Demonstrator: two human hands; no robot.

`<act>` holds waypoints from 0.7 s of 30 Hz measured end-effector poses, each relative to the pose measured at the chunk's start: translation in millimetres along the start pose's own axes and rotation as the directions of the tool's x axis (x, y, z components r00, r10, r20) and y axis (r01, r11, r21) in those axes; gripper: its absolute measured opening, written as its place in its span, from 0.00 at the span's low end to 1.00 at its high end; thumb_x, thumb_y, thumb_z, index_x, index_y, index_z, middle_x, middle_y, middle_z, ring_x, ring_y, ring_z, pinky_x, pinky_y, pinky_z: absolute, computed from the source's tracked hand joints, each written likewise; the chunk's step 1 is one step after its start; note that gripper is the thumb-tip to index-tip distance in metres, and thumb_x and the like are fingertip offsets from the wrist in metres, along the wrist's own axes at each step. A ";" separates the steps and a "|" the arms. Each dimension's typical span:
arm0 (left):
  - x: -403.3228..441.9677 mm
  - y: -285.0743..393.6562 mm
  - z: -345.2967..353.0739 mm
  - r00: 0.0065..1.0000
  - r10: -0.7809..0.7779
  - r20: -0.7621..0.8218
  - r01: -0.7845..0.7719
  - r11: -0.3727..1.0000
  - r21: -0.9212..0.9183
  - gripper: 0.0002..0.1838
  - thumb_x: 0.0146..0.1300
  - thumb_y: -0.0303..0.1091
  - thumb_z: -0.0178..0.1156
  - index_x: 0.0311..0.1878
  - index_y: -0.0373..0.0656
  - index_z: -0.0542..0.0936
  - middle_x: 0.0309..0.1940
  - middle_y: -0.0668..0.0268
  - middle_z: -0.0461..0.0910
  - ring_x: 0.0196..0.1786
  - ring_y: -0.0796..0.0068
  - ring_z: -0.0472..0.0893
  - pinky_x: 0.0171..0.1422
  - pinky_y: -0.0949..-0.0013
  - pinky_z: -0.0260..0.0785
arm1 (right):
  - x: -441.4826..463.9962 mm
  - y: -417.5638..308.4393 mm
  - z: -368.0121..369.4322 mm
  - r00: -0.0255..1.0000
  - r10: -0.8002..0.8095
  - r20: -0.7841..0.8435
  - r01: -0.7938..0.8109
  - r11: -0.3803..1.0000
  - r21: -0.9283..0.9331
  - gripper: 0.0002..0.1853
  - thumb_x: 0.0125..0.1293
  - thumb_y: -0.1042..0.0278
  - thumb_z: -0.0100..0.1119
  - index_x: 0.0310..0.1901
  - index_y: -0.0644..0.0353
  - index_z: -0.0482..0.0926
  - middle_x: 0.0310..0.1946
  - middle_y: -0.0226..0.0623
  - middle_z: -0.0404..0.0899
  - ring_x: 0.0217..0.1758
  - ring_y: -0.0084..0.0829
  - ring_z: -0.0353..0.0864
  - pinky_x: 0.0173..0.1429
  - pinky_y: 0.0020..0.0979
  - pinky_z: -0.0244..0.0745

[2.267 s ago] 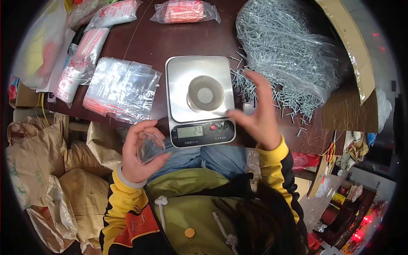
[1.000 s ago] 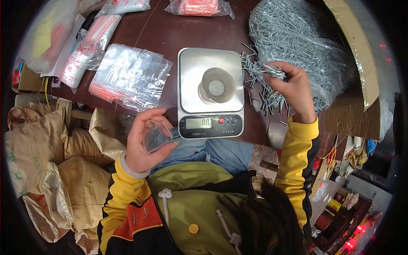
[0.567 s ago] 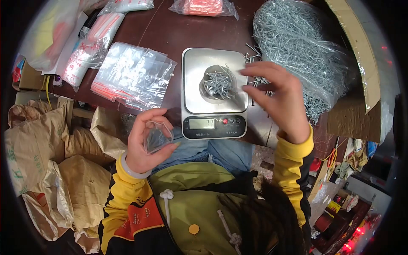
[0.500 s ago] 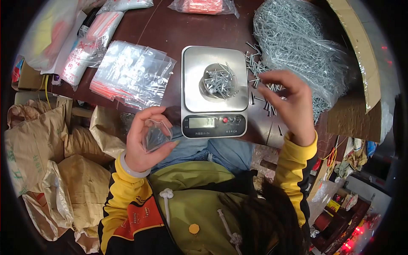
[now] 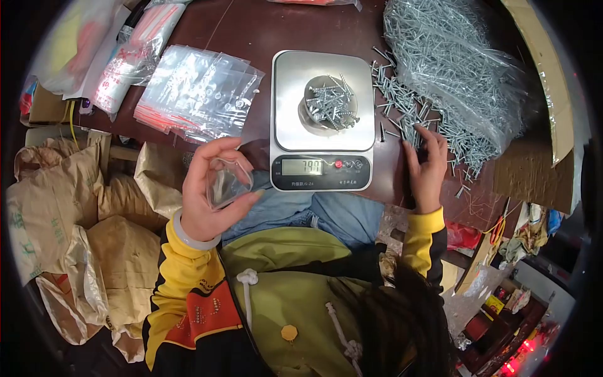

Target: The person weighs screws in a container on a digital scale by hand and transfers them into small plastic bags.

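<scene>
My left hand point(image 5: 217, 185) is curled round a small clear plastic bag point(image 5: 230, 183), spreading its mouth between thumb and fingers. At the right, my right hand point(image 5: 428, 164) reaches down to loose silver screws point(image 5: 405, 103), thumb and fingers apart at their near edge. Whether a screw is between its fingertips is hard to see. Between the hands stands a digital scale point(image 5: 322, 144) with a lit display. On its steel plate sits a round metal cup point(image 5: 312, 119) holding a heap of screws point(image 5: 334, 107).
Flat clear zip bags point(image 5: 198, 94) with red edges lie left of the scale. A large plastic sack of screws point(image 5: 455, 69) fills the right back, beside a cardboard flap point(image 5: 540, 75). Brown paper sacks point(image 5: 56, 207) stand at the lower left.
My right hand has moved down from above the scale's right side to the loose screws. The display number has changed. My left hand still holds the bag; the view has shifted slightly.
</scene>
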State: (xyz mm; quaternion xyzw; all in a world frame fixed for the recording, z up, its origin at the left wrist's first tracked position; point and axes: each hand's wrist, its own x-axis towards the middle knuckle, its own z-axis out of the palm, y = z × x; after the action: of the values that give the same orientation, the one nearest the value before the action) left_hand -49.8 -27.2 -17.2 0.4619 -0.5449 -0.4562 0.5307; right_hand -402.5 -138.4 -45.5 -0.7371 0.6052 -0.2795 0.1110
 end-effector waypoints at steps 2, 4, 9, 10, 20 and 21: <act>-0.9 0.3 -0.3 1.000 0.005 0.004 -0.005 1.000 0.002 0.39 0.47 0.18 0.69 0.64 0.36 0.65 0.43 0.63 0.75 0.42 0.78 0.73 0.50 0.74 0.67 | 11.5 1.0 4.2 1.000 -0.022 -0.014 0.022 1.000 0.016 0.17 0.58 0.71 0.69 0.51 0.58 0.81 0.41 0.40 0.75 0.40 0.34 0.75 0.45 0.32 0.72; -0.6 1.9 -0.2 1.000 0.008 0.001 -0.008 1.000 0.013 0.39 0.47 0.18 0.69 0.64 0.36 0.64 0.43 0.63 0.75 0.42 0.78 0.73 0.50 0.74 0.67 | 25.2 -1.4 3.5 0.992 -0.112 -0.055 0.113 0.993 0.018 0.13 0.59 0.74 0.67 0.47 0.59 0.83 0.37 0.40 0.77 0.36 0.33 0.77 0.42 0.31 0.73; 0.5 1.6 -1.3 1.000 -0.002 -0.005 0.002 1.000 0.003 0.39 0.48 0.19 0.70 0.65 0.36 0.64 0.43 0.63 0.75 0.42 0.78 0.73 0.50 0.74 0.67 | 46.1 -4.1 -9.5 0.995 -0.090 -0.054 0.092 0.995 0.042 0.12 0.59 0.74 0.66 0.46 0.59 0.84 0.33 0.38 0.81 0.31 0.32 0.78 0.39 0.29 0.74; 0.8 1.1 -0.9 1.000 -0.001 -0.004 0.001 1.000 0.000 0.39 0.48 0.19 0.70 0.65 0.36 0.64 0.43 0.63 0.75 0.42 0.78 0.73 0.50 0.74 0.67 | 49.2 -5.2 -12.6 0.995 -0.088 -0.042 0.089 0.995 0.035 0.12 0.60 0.74 0.66 0.46 0.58 0.84 0.33 0.38 0.81 0.30 0.32 0.78 0.39 0.29 0.73; 1.2 2.1 -2.0 1.000 -0.002 -0.009 0.002 1.000 -0.010 0.38 0.48 0.19 0.69 0.64 0.36 0.64 0.43 0.63 0.75 0.42 0.78 0.73 0.50 0.74 0.67 | 61.5 -4.5 -17.9 0.985 -0.171 -0.002 0.170 0.980 -0.100 0.10 0.62 0.72 0.64 0.46 0.57 0.85 0.33 0.39 0.81 0.30 0.36 0.78 0.39 0.33 0.73; 1.4 2.4 -2.1 1.000 0.000 -0.007 0.000 1.000 -0.007 0.38 0.48 0.19 0.70 0.64 0.36 0.64 0.43 0.63 0.75 0.41 0.78 0.73 0.50 0.74 0.67 | 61.6 -4.9 -18.9 0.986 -0.167 0.007 0.167 0.979 -0.116 0.10 0.62 0.71 0.64 0.46 0.57 0.85 0.33 0.39 0.81 0.31 0.36 0.78 0.39 0.33 0.73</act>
State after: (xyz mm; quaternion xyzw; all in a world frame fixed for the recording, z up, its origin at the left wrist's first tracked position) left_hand -47.8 -28.2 -14.6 0.4615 -0.5415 -0.4566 0.5342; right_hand -401.9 -192.7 -10.4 -0.7902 0.5565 -0.2530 0.0433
